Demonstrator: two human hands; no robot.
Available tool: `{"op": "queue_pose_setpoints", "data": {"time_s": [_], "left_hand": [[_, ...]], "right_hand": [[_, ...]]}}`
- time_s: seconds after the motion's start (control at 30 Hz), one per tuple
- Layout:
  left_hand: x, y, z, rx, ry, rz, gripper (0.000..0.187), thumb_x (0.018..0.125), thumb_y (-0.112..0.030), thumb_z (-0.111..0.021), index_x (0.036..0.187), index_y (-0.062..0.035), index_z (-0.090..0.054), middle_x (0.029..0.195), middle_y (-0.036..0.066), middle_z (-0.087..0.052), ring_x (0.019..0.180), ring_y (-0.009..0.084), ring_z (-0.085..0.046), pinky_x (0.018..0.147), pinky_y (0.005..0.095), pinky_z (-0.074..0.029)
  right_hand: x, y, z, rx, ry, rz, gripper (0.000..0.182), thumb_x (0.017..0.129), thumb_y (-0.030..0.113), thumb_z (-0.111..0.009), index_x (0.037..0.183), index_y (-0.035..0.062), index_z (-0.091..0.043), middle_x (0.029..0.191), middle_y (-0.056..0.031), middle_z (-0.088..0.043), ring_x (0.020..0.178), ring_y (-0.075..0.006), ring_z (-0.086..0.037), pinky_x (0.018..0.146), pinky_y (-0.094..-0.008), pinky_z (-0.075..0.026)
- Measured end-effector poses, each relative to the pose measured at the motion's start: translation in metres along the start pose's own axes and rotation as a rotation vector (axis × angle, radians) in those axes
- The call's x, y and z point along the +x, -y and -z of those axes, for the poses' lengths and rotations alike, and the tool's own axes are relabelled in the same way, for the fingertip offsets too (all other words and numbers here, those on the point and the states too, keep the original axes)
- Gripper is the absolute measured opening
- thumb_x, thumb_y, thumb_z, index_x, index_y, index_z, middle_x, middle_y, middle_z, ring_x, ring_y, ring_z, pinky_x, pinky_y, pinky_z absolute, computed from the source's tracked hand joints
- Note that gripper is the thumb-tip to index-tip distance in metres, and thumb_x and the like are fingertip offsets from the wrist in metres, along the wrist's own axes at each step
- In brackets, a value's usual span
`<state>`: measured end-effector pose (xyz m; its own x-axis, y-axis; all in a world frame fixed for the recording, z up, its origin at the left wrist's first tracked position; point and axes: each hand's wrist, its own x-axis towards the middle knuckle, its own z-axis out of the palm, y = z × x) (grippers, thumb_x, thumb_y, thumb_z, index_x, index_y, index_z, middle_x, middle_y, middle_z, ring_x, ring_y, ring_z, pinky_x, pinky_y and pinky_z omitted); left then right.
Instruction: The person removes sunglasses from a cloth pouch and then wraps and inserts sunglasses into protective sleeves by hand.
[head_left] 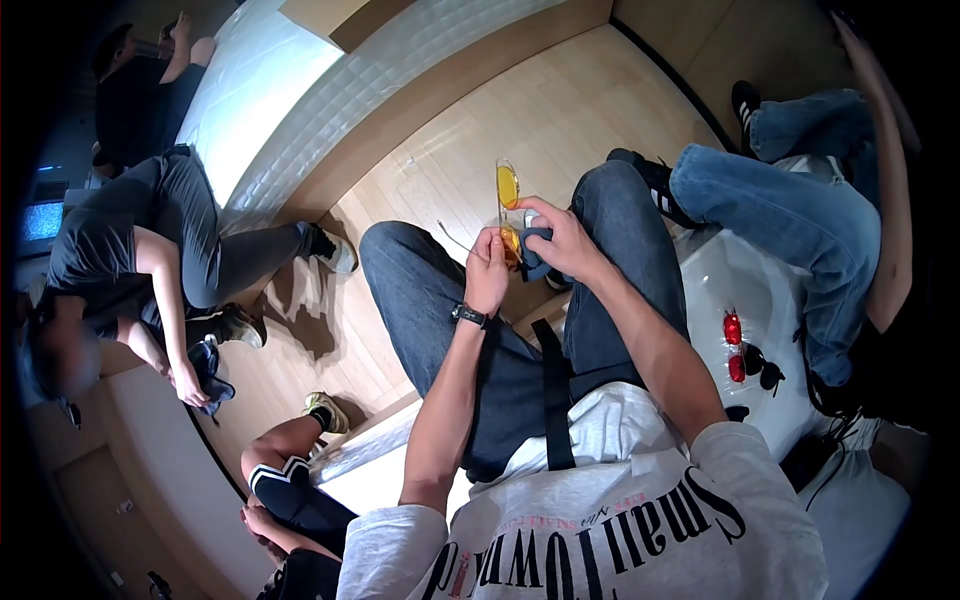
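Yellow-lensed glasses [508,187] are held up above my knees, with one thin temple arm sticking out to the left. My left hand [487,268], with a dark watch on the wrist, pinches the frame near the lower lens. Against the glasses from the other side is my right hand [562,240], its fingers closed around a dark blue-grey item [534,262], possibly a cloth, that touches the lower lens. Part of that item is hidden by the fingers.
Red-lensed glasses [734,345] and dark sunglasses [768,372] lie on the white surface [715,270] at my right. A person in jeans [780,210] sits there. Another person at the left holds a dark item [211,378]. Wooden floor [440,160] lies ahead.
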<state>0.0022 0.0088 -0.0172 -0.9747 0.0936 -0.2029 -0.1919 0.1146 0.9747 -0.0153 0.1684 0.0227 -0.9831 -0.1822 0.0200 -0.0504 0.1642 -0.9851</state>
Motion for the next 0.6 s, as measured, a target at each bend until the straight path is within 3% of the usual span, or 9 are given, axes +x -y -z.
{"op": "queue_pose_setpoints", "data": {"time_s": [0.07, 0.17, 0.2, 0.33, 0.4, 0.43, 0.5, 0.53, 0.6], "left_hand": [[-0.001, 0.0, 0.0, -0.037, -0.03, 0.001, 0.024, 0.099, -0.02, -0.037, 0.096, -0.0033, -0.054, 0.074, 0.0, -0.052, 0.063, 0.0054, -0.049, 0.057, 0.0208, -0.044], [-0.005, -0.011, 0.0, -0.005, -0.047, -0.023, 0.032, 0.1, -0.026, -0.034, 0.092, -0.0027, -0.055, 0.072, -0.001, -0.051, 0.061, 0.0049, -0.045, 0.056, 0.0203, -0.04], [-0.007, -0.016, 0.0, 0.065, -0.037, -0.047, 0.037, 0.1, -0.029, -0.032, 0.09, -0.0021, -0.056, 0.072, -0.001, -0.05, 0.061, 0.005, -0.044, 0.056, 0.0206, -0.038], [-0.01, -0.025, -0.006, -0.006, -0.096, -0.058, 0.044, 0.1, -0.033, -0.03, 0.087, -0.0008, -0.056, 0.069, -0.001, -0.048, 0.063, 0.0054, -0.041, 0.058, 0.0222, -0.036], [-0.009, -0.024, -0.003, 0.057, -0.045, 0.045, 0.047, 0.1, -0.035, -0.029, 0.085, 0.0, -0.056, 0.067, -0.002, -0.047, 0.063, 0.0051, -0.04, 0.057, 0.0223, -0.035], [-0.009, -0.022, -0.003, 0.058, -0.042, 0.046, 0.047, 0.1, -0.035, -0.029, 0.085, 0.0, -0.056, 0.067, -0.002, -0.047, 0.063, 0.0051, -0.04, 0.057, 0.0223, -0.035], [-0.008, -0.021, -0.006, 0.072, -0.061, 0.001, 0.046, 0.1, -0.035, -0.032, 0.08, -0.0012, -0.056, 0.063, -0.004, -0.045, 0.058, 0.0041, -0.039, 0.052, 0.0209, -0.033], [-0.008, -0.022, -0.005, 0.072, -0.057, 0.002, 0.046, 0.1, -0.035, -0.032, 0.08, -0.0012, -0.056, 0.063, -0.004, -0.045, 0.058, 0.0041, -0.039, 0.052, 0.0209, -0.033], [-0.009, -0.023, -0.001, 0.076, 0.026, 0.106, 0.046, 0.099, -0.035, -0.035, 0.074, -0.0024, -0.055, 0.061, -0.005, -0.045, 0.055, 0.0036, -0.039, 0.049, 0.0202, -0.031]], "right_hand": [[-0.002, 0.002, 0.002, -0.068, 0.101, -0.037, 0.055, 0.065, 0.002, -0.051, 0.12, 0.0073, -0.053, 0.053, -0.0068, -0.044, 0.047, -0.014, -0.039, 0.049, -0.0278, -0.037], [-0.003, 0.005, 0.0, -0.073, 0.141, 0.044, 0.057, 0.065, 0.002, -0.05, 0.122, 0.0084, -0.054, 0.051, -0.0054, -0.043, 0.046, -0.0141, -0.036, 0.049, -0.0273, -0.036], [-0.004, 0.009, 0.0, -0.056, 0.156, 0.026, 0.056, 0.065, -0.003, -0.049, 0.12, 0.0039, -0.054, 0.056, -0.0007, -0.04, 0.052, -0.0075, -0.033, 0.049, -0.0247, -0.031], [-0.002, -0.002, -0.01, 0.049, 0.11, 0.193, 0.053, 0.065, -0.002, -0.049, 0.117, 0.0018, -0.056, 0.058, -0.0023, -0.044, 0.052, -0.0072, -0.036, 0.05, -0.0229, -0.033], [-0.005, 0.007, -0.003, -0.013, 0.18, 0.027, 0.046, 0.068, -0.001, -0.05, 0.114, -0.0015, -0.057, 0.071, -0.0053, -0.056, 0.061, -0.0077, -0.046, 0.059, -0.0212, -0.039], [-0.005, 0.002, -0.004, -0.012, 0.178, 0.025, 0.046, 0.068, -0.001, -0.05, 0.114, -0.0015, -0.057, 0.071, -0.0053, -0.056, 0.061, -0.0077, -0.046, 0.059, -0.0212, -0.039], [-0.001, -0.003, -0.007, 0.289, 0.121, -0.001, 0.04, 0.072, 0.001, -0.05, 0.111, -0.0034, -0.057, 0.091, -0.0068, -0.062, 0.077, -0.0087, -0.054, 0.073, -0.0211, -0.043], [-0.002, 0.008, 0.003, 0.265, 0.189, -0.092, 0.035, 0.078, 0.004, -0.051, 0.112, -0.0034, -0.057, 0.102, -0.0055, -0.061, 0.088, -0.0101, -0.055, 0.081, -0.0234, -0.043], [0.001, -0.001, 0.0, 0.328, 0.186, -0.103, 0.033, 0.081, 0.005, -0.052, 0.112, -0.0026, -0.057, 0.103, -0.0058, -0.062, 0.089, -0.01, -0.056, 0.082, -0.0235, -0.043]]}}
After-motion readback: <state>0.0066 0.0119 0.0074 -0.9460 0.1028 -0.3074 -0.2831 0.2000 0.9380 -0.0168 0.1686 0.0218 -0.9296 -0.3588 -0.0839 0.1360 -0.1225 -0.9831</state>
